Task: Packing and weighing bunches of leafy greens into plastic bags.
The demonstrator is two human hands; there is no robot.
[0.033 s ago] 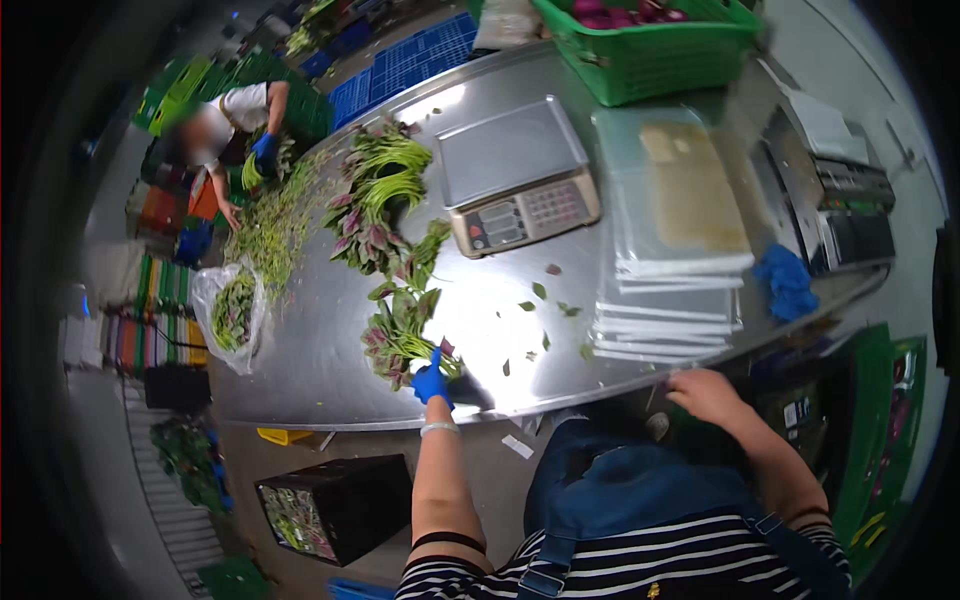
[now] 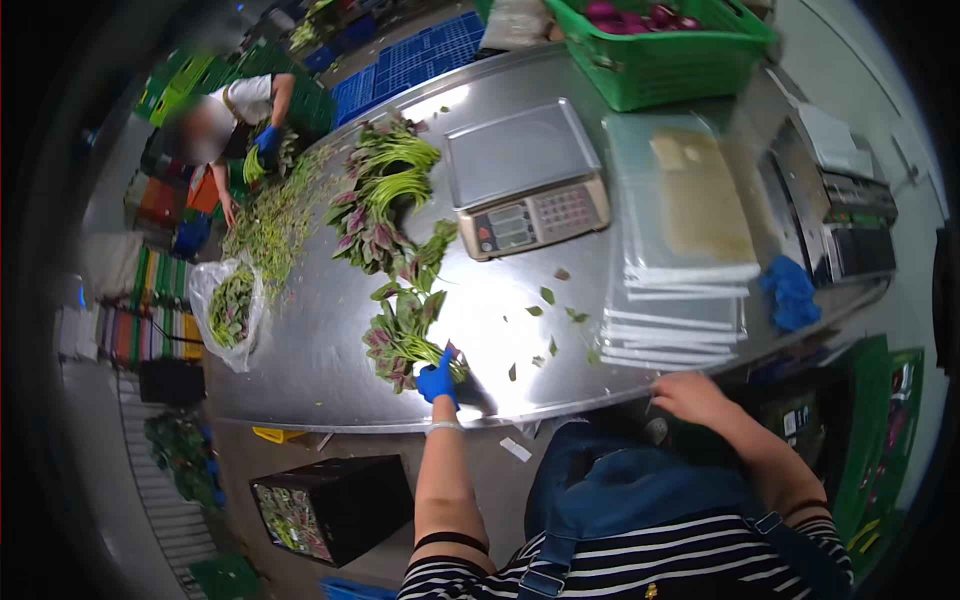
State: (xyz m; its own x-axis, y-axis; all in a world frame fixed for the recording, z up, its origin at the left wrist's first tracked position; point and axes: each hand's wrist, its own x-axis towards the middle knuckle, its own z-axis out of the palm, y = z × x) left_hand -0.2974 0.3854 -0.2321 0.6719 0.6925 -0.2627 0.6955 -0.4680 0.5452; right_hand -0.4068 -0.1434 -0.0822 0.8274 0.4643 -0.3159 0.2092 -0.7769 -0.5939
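Left hand (image 2: 437, 384): fingers gripping 1 leaf-bunch (image 2: 405, 343); right hand (image 2: 692, 397): fingers, can't tell; 1 scale (image 2: 522, 150)

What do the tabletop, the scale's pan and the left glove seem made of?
Tabletop: metal, probably stainless steel, smooth and semi-glossy, grey with bright glare. Scale pan: likely metal, satin, judging by its grey sheen. Left glove: seemingly thin blue rubber, perhaps nitrile, since it fits closely.

I'd call this a produce packing room: metal counter (image 2: 310, 385), leafy bunches (image 2: 400, 335) at the left hand (image 2: 437, 382), stacked clear plastic (image 2: 690, 275) ahead of the right hand (image 2: 692, 398), a scale (image 2: 525, 165) and a crate (image 2: 680, 80) of purple vegetables (image 2: 655, 18) beyond both.
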